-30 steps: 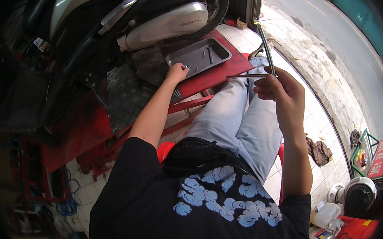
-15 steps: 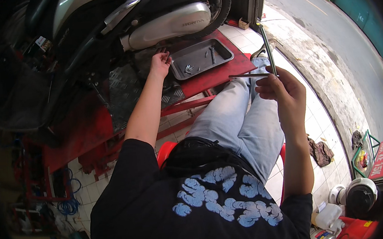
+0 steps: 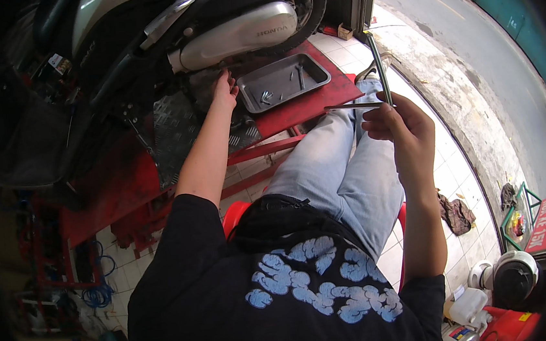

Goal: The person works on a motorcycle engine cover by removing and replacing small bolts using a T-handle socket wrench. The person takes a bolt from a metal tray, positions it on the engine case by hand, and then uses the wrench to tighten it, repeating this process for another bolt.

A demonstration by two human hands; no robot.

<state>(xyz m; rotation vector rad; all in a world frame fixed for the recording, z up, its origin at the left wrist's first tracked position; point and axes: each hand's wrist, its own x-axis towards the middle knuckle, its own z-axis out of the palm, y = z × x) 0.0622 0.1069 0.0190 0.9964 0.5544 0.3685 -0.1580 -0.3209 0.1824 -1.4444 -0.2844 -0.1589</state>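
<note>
My left hand [image 3: 224,90] reaches to the underside of a parked scooter [image 3: 235,37], just below its silver side cover and left of a grey metal tray [image 3: 245,101]. Its fingers are curled together; what they hold, if anything, is hidden. In the tray lie several small bolts [image 3: 266,97] and a longer dark metal piece [image 3: 301,77]. My right hand [image 3: 405,120], raised above my right thigh, is closed around a T-handle wrench [image 3: 378,64]. One long bar of it points up and away, and a thinner bar sticks out to the left.
The scooter and tray rest on a red lift table [image 3: 337,90] with a black tread-plate panel [image 3: 178,127]. I sit on a red stool [image 3: 234,214]. On the tiled floor to the right are a brown rag [image 3: 457,214] and a white jug [image 3: 468,308]. A street [image 3: 467,10] runs beyond.
My left hand has moved slightly left and away from me, from the tray's edge toward the scooter's underside. My right hand and the wrench have hardly moved.
</note>
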